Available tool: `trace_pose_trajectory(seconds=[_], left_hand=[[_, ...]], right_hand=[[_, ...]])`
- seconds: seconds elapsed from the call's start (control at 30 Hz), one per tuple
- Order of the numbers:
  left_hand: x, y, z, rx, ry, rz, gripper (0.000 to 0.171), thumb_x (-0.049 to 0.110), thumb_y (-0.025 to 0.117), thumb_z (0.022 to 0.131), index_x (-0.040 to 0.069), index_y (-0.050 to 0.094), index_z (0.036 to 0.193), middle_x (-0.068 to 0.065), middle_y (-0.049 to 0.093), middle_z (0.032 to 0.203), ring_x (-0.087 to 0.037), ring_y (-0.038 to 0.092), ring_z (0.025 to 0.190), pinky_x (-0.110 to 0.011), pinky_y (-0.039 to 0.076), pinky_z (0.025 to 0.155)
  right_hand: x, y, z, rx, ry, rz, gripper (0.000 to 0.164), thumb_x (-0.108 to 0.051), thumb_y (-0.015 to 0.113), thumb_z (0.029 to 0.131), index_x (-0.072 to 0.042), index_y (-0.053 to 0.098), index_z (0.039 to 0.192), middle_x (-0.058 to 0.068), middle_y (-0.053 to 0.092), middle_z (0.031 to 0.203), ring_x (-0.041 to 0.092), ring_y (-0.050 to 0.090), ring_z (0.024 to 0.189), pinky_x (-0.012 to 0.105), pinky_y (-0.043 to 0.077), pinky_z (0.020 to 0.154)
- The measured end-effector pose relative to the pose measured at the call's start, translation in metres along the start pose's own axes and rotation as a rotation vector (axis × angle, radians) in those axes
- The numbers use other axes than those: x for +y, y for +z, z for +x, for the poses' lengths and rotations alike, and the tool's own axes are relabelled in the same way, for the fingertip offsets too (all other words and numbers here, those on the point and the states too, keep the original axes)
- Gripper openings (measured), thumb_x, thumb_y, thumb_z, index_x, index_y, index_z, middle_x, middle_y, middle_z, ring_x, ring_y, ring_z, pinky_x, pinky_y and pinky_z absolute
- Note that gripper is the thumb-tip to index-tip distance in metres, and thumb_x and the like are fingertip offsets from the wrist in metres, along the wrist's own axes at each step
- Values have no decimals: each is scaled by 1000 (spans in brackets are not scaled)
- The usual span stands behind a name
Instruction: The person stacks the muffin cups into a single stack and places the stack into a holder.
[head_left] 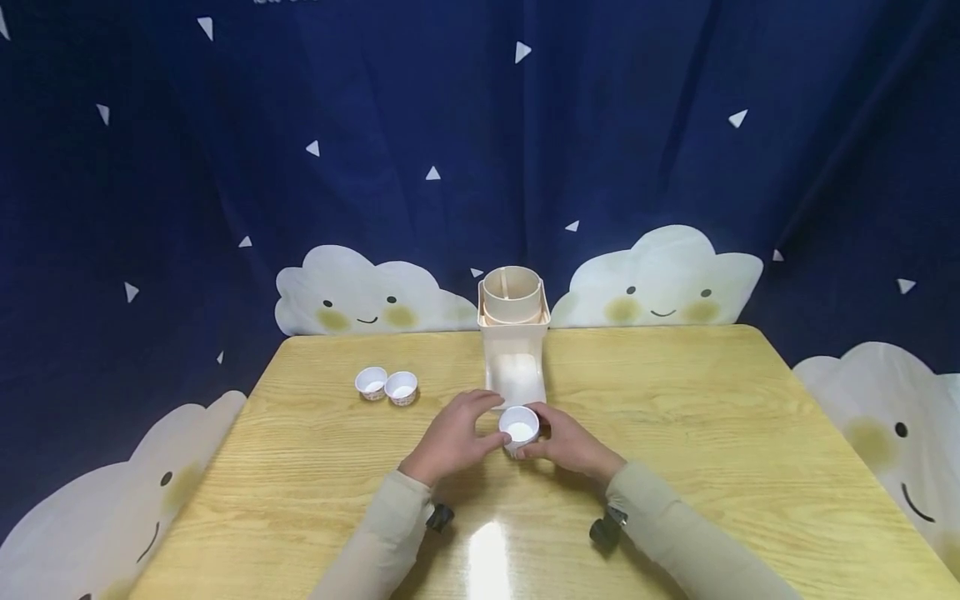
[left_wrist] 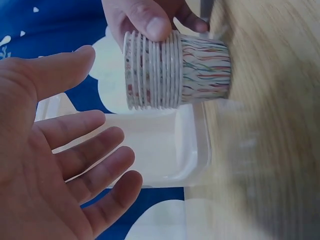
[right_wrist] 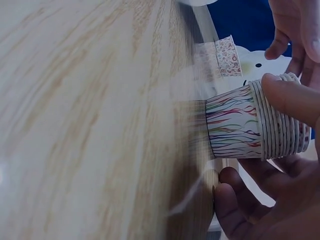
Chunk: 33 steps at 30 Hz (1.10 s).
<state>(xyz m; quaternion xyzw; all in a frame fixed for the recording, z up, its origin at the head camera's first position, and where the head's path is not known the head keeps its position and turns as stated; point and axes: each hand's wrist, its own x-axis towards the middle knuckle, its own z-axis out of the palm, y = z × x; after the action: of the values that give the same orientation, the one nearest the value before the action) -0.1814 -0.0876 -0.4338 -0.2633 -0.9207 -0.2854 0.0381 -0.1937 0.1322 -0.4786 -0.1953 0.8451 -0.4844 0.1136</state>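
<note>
A stack of small paper cups (head_left: 519, 425) stands near the middle of the table, in front of a beige stand. My right hand (head_left: 566, 440) grips it from the right, thumb on one side and fingers on the other. In the right wrist view the stack (right_wrist: 232, 125) has many nested rims and a lowest cup with wavy coloured lines. My left hand (head_left: 457, 435) is at the stack's left with fingers spread. The left wrist view shows a gap between the left fingers (left_wrist: 107, 172) and the stack (left_wrist: 205, 70).
Behind the stack is the beige stand (head_left: 514, 333), a round cylinder (head_left: 512, 308) in its square top and a pale trough (head_left: 517, 379) at its foot. Two patterned paper cups (head_left: 371, 383) sit side by side at the left. A dark blue curtain (head_left: 480, 125) hangs behind the table (head_left: 660, 392).
</note>
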Motion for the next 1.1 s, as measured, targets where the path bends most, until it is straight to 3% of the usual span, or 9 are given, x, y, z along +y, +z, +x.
trace_pose_trajectory(seconds=[0.23, 0.63, 0.87, 1.1], left_hand=[[-17, -6, -4, 26, -44, -33, 49, 31, 72, 89, 8, 63, 131, -11, 62, 136, -32, 56, 129, -48, 45, 109], [-42, -51, -13, 133, -95, 27, 45, 26, 73, 89, 4, 64, 127, -14, 65, 130, -34, 58, 124, -49, 46, 107], [-60, -53, -15, 156, -118, 14, 44, 24, 72, 90, 1, 64, 127, -17, 66, 129, -34, 61, 118, -49, 49, 102], [-89, -60, -21, 217, -195, -12, 40, 22, 68, 93, 0, 65, 126, -19, 65, 130, -37, 61, 118, -50, 53, 94]], right_hand=[[0, 1, 1, -7, -5, 5, 60, -18, 82, 80, -4, 55, 132, 12, 66, 121, 25, 60, 113, 41, 45, 99], [0, 0, 3, 2, 23, -42, 62, -21, 83, 78, -5, 56, 131, 9, 66, 118, 22, 59, 109, 38, 44, 97], [-1, -4, 2, -4, 22, -49, 60, -19, 83, 78, -5, 56, 130, 10, 66, 117, 21, 58, 107, 37, 45, 95], [1, -1, 2, -5, 10, -35, 61, -20, 83, 78, -5, 56, 130, 9, 66, 120, 23, 58, 111, 40, 44, 100]])
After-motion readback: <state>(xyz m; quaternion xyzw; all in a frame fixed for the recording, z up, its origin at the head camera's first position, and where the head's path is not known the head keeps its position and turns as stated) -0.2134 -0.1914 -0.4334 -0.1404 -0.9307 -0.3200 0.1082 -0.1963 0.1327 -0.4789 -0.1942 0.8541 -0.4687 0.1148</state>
